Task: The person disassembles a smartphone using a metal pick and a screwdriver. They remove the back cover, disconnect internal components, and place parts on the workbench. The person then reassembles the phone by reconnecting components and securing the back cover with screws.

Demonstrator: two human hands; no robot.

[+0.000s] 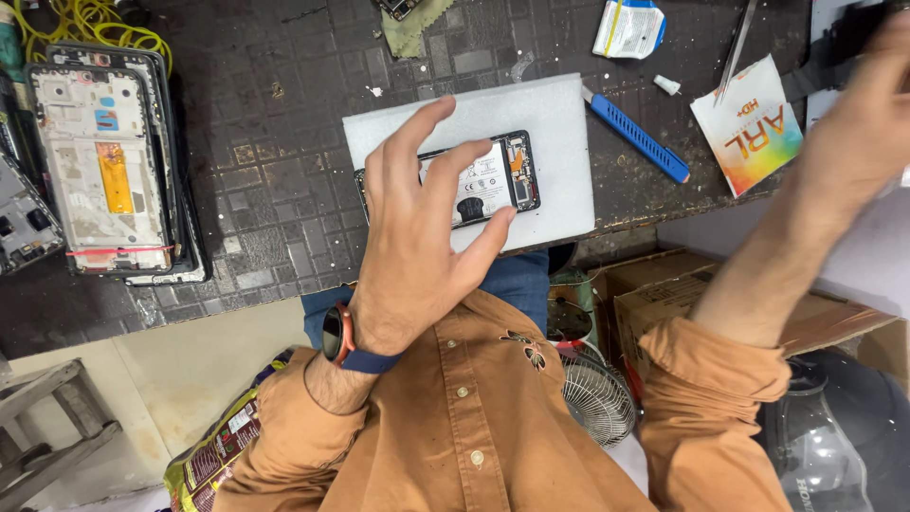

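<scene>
- The opened phone (493,180) lies back-off on a white foam pad (559,123) at the near edge of the dark worktable (284,142); I can see its battery and circuit parts, and its near end is hidden behind my left hand.
- My left hand (417,237) hovers over the phone with fingers spread and loose, gripping nothing; I can't tell whether the fingertips touch it.
- My right hand (858,114) is raised at the far right, blurred; I cannot tell whether its fingers are clenched or released.
- A blue-handled knife (637,137) lies just beside the pad on the right, with a colourful sachet (751,123) and tweezers (737,43) beyond.
- A stack of phone frames (104,156) sits well apart on the left.
</scene>
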